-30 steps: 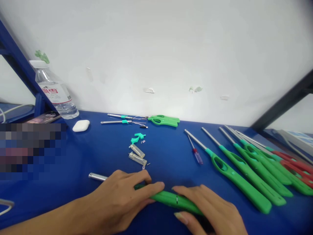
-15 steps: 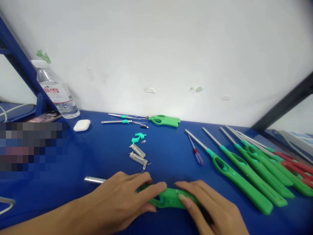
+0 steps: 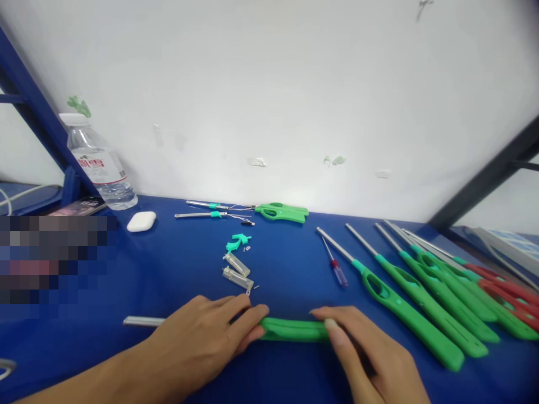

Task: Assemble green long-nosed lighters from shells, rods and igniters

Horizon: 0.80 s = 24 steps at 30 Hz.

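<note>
A green long-necked lighter (image 3: 295,330) lies crosswise low in the view, its metal tube sticking out to the left. My left hand (image 3: 206,331) is closed around the trigger end of its handle and covers the trigger. At the other end, my right hand (image 3: 366,348) grips the handle between thumb and fingers. The handle is turned with its narrow edge up, showing a seam. Just beyond my left hand lie two clear fuel tanks (image 3: 237,278), a teal trigger (image 3: 238,242) and a few tiny parts.
Several green lighters (image 3: 415,320) and some red ones (image 3: 505,286) lie fanned at the right, beside a screwdriver (image 3: 338,272). Against the wall are green handle shells (image 3: 284,212) and metal tubes with wires (image 3: 202,215). A water bottle (image 3: 101,168) and white earbud case (image 3: 141,221) stand left.
The lighter has been rolled in my hands, from its broad side to its narrow edge, and shifted slightly left. Both hands keep hold of it. The view has tilted slightly.
</note>
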Each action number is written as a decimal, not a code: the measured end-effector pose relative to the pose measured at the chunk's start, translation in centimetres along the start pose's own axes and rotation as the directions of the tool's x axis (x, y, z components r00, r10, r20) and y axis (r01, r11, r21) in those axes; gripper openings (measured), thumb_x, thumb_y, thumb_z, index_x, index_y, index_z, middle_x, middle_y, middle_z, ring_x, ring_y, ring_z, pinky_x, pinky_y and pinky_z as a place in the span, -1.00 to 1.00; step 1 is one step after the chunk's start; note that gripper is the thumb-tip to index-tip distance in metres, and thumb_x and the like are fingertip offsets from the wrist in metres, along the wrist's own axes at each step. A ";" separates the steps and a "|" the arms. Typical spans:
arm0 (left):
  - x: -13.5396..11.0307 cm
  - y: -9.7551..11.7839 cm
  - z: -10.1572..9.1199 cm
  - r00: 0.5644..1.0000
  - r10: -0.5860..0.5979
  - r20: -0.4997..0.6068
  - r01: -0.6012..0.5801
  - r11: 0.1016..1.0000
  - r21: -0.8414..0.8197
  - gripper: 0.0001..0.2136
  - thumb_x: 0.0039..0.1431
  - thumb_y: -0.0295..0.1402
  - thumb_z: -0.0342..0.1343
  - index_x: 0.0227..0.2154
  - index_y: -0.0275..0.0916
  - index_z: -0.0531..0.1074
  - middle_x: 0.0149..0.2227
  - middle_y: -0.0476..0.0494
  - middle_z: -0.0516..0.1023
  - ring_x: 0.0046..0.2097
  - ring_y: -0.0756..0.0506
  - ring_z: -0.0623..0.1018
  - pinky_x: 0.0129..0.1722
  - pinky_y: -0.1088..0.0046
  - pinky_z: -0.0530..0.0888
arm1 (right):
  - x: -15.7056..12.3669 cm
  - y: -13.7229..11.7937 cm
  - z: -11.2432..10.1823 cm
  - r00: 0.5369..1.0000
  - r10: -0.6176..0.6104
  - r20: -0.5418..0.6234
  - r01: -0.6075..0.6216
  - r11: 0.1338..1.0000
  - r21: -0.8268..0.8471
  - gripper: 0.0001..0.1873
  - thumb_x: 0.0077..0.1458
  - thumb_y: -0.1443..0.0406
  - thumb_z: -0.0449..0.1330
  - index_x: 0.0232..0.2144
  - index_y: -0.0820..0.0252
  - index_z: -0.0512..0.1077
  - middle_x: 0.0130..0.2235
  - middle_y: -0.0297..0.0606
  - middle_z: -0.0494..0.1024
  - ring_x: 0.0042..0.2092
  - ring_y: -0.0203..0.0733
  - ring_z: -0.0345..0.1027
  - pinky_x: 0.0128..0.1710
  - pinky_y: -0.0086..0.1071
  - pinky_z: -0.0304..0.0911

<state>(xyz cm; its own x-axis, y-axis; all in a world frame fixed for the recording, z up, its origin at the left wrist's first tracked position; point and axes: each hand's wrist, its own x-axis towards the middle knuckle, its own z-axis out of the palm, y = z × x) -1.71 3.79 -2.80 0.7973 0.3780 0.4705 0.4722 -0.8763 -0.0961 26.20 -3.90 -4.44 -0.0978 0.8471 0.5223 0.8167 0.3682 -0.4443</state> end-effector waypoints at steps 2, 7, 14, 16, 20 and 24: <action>0.0 0.0 -0.2 1.000 -0.021 0.003 0.021 1.000 0.003 -0.62 0.70 -0.36 -0.41 0.11 -0.20 0.35 -0.28 0.01 0.64 -0.38 -0.08 0.66 -0.53 0.38 0.41 | 0.0 0.1 0.1 0.999 -0.031 0.045 0.031 0.999 0.011 -0.78 0.48 0.14 0.16 -0.05 -0.03 0.61 -0.14 -0.36 0.75 -0.17 -0.23 0.71 -0.15 -0.54 0.57; 0.2 0.6 -1.3 0.991 -0.038 0.125 0.044 0.998 -0.049 -0.68 0.67 -0.22 -0.27 0.20 -0.17 0.31 -0.18 -0.12 0.65 -0.23 -0.20 0.68 -0.42 0.32 0.53 | 0.0 0.6 0.3 0.992 -0.105 0.065 0.105 0.994 -0.007 -0.79 0.48 0.22 0.16 -0.08 -0.04 0.62 -0.14 -0.31 0.73 -0.15 -0.19 0.69 -0.13 -0.47 0.59; 0.1 1.2 -1.6 0.948 -0.083 0.308 0.112 0.990 -0.080 -0.58 0.43 -0.18 0.25 0.23 -0.17 0.35 0.08 -0.25 0.60 -0.10 -0.28 0.70 -0.30 0.21 0.65 | -0.2 0.6 0.5 0.992 -0.113 0.064 0.117 0.991 -0.068 -0.77 0.47 0.21 0.17 -0.07 -0.04 0.66 -0.10 -0.24 0.70 -0.13 -0.15 0.70 -0.15 -0.46 0.60; 0.1 1.2 -1.5 0.946 -0.107 0.305 0.138 0.987 -0.082 -0.68 0.44 -0.21 0.22 0.14 -0.18 0.42 0.04 -0.24 0.61 -0.11 -0.28 0.69 -0.27 0.19 0.66 | -0.4 0.7 0.4 0.995 -0.095 0.022 0.096 0.993 -0.064 -0.77 0.48 0.23 0.16 -0.02 -0.03 0.63 -0.07 -0.24 0.70 -0.08 -0.15 0.69 -0.08 -0.45 0.59; 0.4 1.3 -1.4 0.953 -0.119 0.278 0.152 0.983 -0.102 -0.78 0.41 -0.24 0.22 0.01 -0.21 0.50 0.01 -0.30 0.64 -0.08 -0.35 0.68 -0.19 0.05 0.69 | 0.0 0.7 0.3 0.998 -0.056 -0.024 0.055 0.997 -0.046 -0.76 0.51 0.27 0.11 0.08 -0.01 0.53 -0.04 -0.29 0.70 -0.04 -0.19 0.66 -0.01 -0.44 0.55; 0.6 1.2 -1.8 0.940 -0.087 0.330 0.121 0.989 -0.084 -0.57 0.38 -0.32 0.23 0.25 -0.22 0.40 0.11 -0.36 0.61 -0.02 -0.39 0.69 -0.20 0.02 0.71 | 3.3 -0.1 0.5 0.984 -0.138 0.115 0.155 0.974 -0.162 -0.75 0.49 0.27 0.14 0.12 0.00 0.52 -0.04 -0.25 0.70 -0.09 -0.03 0.65 -0.16 -0.25 0.58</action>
<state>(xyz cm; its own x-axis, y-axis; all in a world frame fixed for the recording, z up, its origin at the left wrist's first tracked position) -1.29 2.44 -1.08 0.8327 0.5300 0.1606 0.5318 -0.8462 0.0351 25.53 -0.95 -3.02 -0.2742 0.8269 0.4909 0.8730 0.4282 -0.2337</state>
